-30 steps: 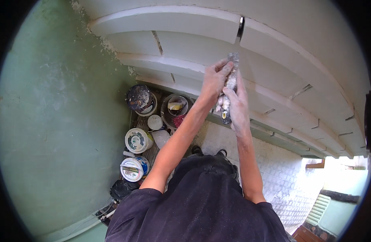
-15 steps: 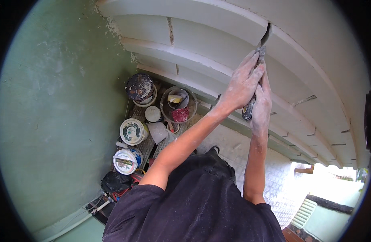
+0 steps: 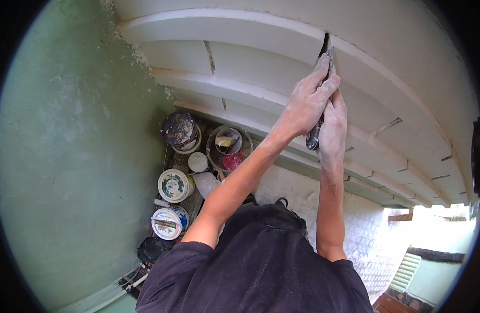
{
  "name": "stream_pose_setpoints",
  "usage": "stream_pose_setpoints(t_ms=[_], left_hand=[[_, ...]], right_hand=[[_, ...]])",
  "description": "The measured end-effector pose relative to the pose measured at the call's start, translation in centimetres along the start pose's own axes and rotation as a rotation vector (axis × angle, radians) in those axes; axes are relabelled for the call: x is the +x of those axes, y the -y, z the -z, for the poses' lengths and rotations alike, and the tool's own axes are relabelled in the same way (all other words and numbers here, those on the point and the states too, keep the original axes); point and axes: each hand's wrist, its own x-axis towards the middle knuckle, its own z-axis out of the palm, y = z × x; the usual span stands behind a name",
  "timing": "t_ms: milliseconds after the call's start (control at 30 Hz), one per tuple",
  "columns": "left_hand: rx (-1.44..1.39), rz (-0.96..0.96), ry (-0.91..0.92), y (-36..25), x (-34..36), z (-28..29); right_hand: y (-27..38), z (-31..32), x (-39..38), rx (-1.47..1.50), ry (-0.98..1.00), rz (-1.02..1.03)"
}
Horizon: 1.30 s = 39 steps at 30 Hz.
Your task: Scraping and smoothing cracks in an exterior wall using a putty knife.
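Both my hands, white with dust, are raised together at a pale slatted panel (image 3: pixel 234 57). A narrow hand tool (image 3: pixel 314 138) with a dark, smeared handle runs between them; its exact kind is hard to make out. My right hand (image 3: pixel 333 125) is closed around it from the right. My left hand (image 3: pixel 305 101) presses against it from the left, fingers long and close together, partly overlapping the right hand. The tool's thin tip is beside a dark slit (image 3: pixel 324 44) in an upper slat. Most of its middle is hidden by my fingers.
A green wall (image 3: pixel 78 156) rises on the left. Below stand a dark spattered bucket (image 3: pixel 178 128), a white-lidded tub (image 3: pixel 175 186), another tub (image 3: pixel 167 224) and a round basin (image 3: pixel 214 159) with a smaller bowl (image 3: pixel 230 140) in it. More short gaps mark the slats.
The view has shifted, so the slats and slit sit further left. My hands remain together on the tool, and its tip now lies closer along the slit.
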Motion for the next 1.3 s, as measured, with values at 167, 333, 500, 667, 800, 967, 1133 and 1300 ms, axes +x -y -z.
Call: stream_pose_setpoints(t_ms=[167,333,500,667,800,967,1133,1300], left_hand=[[-0.017,0.068,0.076,-1.0,0.9,0.7],[0.063,0.153,0.178,-1.6,2.6,1.4],[0.016,0.124,0.151,-1.6,3.1,2.5],[-0.027,0.128,0.203,-3.0,3.6,2.8],[0.074,0.16,0.239,-3.6,4.1,3.3],[0.059,0.119,0.197,-2.9,3.7,3.4],[0.227,0.104,0.118,-4.3,2.7,2.5],[0.214,0.057,0.111,-3.6,3.1,2.5]], right_hand=[[0.4,-0.7,0.5,0.002,-0.009,0.019],[1.3,-1.3,1.2,0.085,-0.007,-0.013],[1.1,-2.4,1.5,0.163,-0.011,0.011],[0.8,-3.4,1.9,0.283,-0.1,0.066],[0.8,-3.7,2.4,0.296,-0.076,-0.002],[1.1,-4.0,1.9,0.302,-0.107,-0.012],[1.5,-3.2,2.2,0.304,-0.1,-0.027],[1.7,-3.0,3.0,0.236,-0.097,-0.044]])
